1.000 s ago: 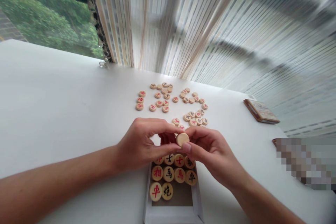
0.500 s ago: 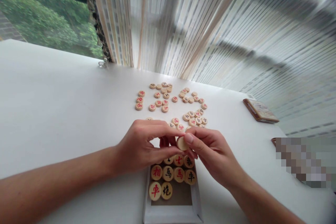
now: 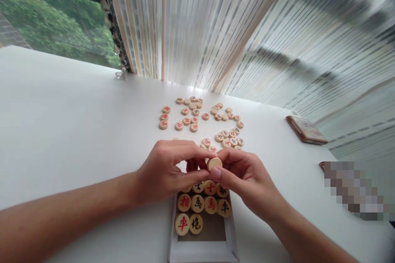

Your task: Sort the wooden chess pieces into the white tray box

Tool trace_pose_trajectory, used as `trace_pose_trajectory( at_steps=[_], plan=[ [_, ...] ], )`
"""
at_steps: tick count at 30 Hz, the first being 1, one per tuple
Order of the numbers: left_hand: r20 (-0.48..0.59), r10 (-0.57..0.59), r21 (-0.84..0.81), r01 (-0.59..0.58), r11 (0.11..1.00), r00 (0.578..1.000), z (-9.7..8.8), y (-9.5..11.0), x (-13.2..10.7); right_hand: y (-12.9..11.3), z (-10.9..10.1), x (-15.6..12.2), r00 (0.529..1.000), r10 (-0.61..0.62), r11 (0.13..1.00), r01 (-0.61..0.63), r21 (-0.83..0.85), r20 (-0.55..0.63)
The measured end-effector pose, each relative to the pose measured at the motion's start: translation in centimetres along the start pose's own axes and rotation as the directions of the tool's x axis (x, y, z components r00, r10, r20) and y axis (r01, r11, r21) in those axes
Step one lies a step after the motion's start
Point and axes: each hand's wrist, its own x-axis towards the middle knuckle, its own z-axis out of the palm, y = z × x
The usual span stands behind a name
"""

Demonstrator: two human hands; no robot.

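Pale wood is shown by the xiangqi piece (image 3: 213, 164) that is pinched between the fingertips of both hands. It is gripped at its left rim by the thumb and fingers of the left hand (image 3: 173, 166), and it is steadied from the other side by the right hand (image 3: 247, 172), whose thumb is pressed near its lower edge. No long axis is offered by the round disc; its blank flat face is tilted up and toward the viewer, while its other face is hidden. It is held clear of the white tabletop (image 3: 77, 123), around the far end of an open white box (image 3: 202, 251); whether it is directly above the box cannot be told.

The box is laid with its long axis running from the viewer toward the far edge of the tabletop. Lettered pieces (image 3: 197, 204) are set inside in rows, faces up, the nearest row being filled by only two. Loose pieces (image 3: 226, 142) are scattered beyond the hands, toward the far edge. Near the right edge, a small brown-sided box (image 3: 306, 130) is placed.
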Motion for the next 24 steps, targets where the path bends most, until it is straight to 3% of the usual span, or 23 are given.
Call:
trace_pose_trajectory(
  at_steps=[24],
  plan=[
    [0.013, 0.042, -0.037, -0.042, 0.998, 0.999, -0.09, -0.19, 0.16, 0.16, -0.67, -0.24, 0.995, -0.089, 0.996, 0.090, -0.017, 0.047]
  ],
)
